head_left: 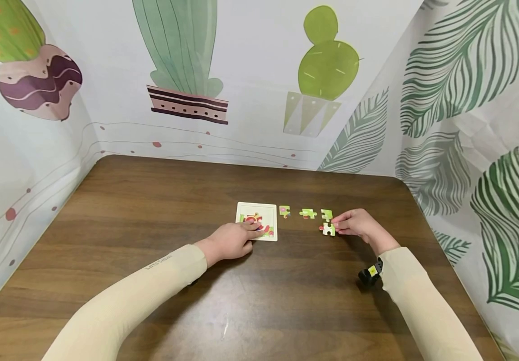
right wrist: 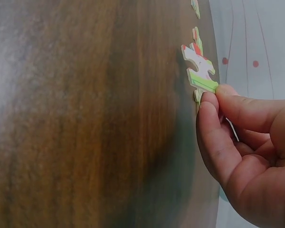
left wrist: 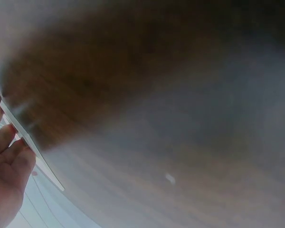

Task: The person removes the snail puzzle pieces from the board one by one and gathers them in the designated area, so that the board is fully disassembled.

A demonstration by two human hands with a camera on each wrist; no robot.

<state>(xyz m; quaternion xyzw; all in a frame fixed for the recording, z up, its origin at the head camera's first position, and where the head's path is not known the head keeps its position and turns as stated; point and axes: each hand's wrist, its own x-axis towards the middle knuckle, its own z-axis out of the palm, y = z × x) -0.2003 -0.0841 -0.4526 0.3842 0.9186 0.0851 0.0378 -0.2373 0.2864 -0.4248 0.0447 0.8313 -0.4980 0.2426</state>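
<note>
My right hand (head_left: 354,223) pinches a jigsaw puzzle piece (right wrist: 199,67) between thumb and fingertips; it is white and green with a bit of red. In the head view this piece is just in front of another green piece (head_left: 326,214). My left hand (head_left: 232,240) lies at the lower left of a square white puzzle board (head_left: 272,213), fingers reaching over its printed part. A red, yellow and green picture (head_left: 254,218) shows inside the board's frame, partly covered by those fingers. The left wrist view catches the left hand (left wrist: 12,166) at its edge, fingertips at the board.
Two more loose pieces, one with a pink flower (head_left: 284,210) and one green (head_left: 307,213), lie in a row right of the board. The brown wooden table (head_left: 174,190) meets a wall covering (head_left: 250,135) printed with cacti and leaves at its back.
</note>
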